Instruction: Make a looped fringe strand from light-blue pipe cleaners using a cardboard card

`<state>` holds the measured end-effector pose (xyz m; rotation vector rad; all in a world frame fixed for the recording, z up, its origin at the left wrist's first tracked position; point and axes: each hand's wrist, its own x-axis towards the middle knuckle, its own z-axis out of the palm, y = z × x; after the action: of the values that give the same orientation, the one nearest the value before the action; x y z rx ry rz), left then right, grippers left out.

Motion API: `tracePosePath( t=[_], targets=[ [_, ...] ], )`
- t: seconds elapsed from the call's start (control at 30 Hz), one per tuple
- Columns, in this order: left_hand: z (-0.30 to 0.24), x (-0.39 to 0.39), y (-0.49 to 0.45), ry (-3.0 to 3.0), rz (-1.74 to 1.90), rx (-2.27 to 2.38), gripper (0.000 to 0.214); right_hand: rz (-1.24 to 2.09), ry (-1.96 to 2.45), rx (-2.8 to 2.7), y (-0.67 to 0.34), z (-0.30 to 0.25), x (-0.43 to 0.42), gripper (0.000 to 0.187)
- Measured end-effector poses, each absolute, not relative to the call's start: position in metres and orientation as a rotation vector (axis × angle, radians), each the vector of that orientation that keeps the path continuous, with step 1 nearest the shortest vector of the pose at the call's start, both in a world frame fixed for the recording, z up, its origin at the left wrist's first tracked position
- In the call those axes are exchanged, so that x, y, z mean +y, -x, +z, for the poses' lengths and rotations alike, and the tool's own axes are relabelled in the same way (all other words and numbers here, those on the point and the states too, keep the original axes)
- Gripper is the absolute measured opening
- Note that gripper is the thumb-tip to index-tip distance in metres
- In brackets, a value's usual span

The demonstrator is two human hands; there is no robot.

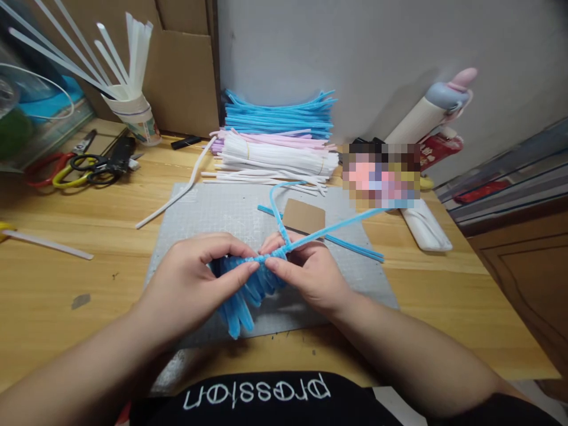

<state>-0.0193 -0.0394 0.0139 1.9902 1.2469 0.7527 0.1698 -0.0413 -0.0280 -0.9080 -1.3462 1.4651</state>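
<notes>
Both hands pinch a piece made of blue pipe cleaners (248, 296) above the grey cutting mat (199, 207). Blue loops hang down from its twisted top edge. My left hand (195, 275) is closed on the left end, thumb against forefinger. Close beside it, my right hand (308, 269) grips the same edge, its thumb in front and fingers behind. Two long blue stems rise from the edge near the right hand, one curving up, one running off to the right. A brown cardboard piece (305, 214) and loose blue pipe cleaners (355, 247) lie on the mat behind.
Bundles of blue pipe cleaners (279, 115) and white pipe cleaners (275, 155) lie by the wall. Scissors (66, 171) rest at left near a cup (137, 121) of glue sticks. A white bottle (417, 115) and a white pouch (426, 228) are at right.
</notes>
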Motion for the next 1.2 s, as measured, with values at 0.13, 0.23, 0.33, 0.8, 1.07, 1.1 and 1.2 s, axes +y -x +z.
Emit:
tracePosePath(
  t=[0.13, 0.23, 0.33, 0.8, 1.07, 1.1, 1.2],
  targets=[
    [0.0144, -0.0397, 0.0188, -1.998, 0.756, 1.273, 0.009, 1.548, 0.933, -1.272, -0.1701, -0.0268, -0.0404, 0.014],
    [0.0153, -0.0398, 0.0190, -1.997, 0.758, 1.298, 0.010, 1.592, 0.907, -1.304, -0.1702, -0.0243, -0.0394, 0.013],
    [0.0161, -0.0395, 0.0191, -2.001, 0.755, 1.299, 0.011, 1.604, 0.927, -1.300, -0.1704, -0.0229, -0.0391, 0.015],
    [0.0146, -0.0393, 0.0177, -2.005, 0.738, 1.309, 0.011, 1.571, 0.927, -1.290, -0.1701, -0.0266, -0.0403, 0.010],
    [0.0149, -0.0379, 0.0200, -1.960, 0.737, 1.371, 0.013, 1.669, 0.945, -1.019, -0.1655, -0.0299, -0.0415, 0.019],
    [0.0147, -0.0379, 0.0197, -1.949, 0.731, 1.366, 0.014, 1.660, 0.955, -1.015, -0.1649, -0.0297, -0.0419, 0.019],
    [0.0146, -0.0378, 0.0190, -1.949, 0.737, 1.326, 0.015, 1.681, 0.903, -1.045, -0.1640, -0.0291, -0.0430, 0.018]
  ],
)
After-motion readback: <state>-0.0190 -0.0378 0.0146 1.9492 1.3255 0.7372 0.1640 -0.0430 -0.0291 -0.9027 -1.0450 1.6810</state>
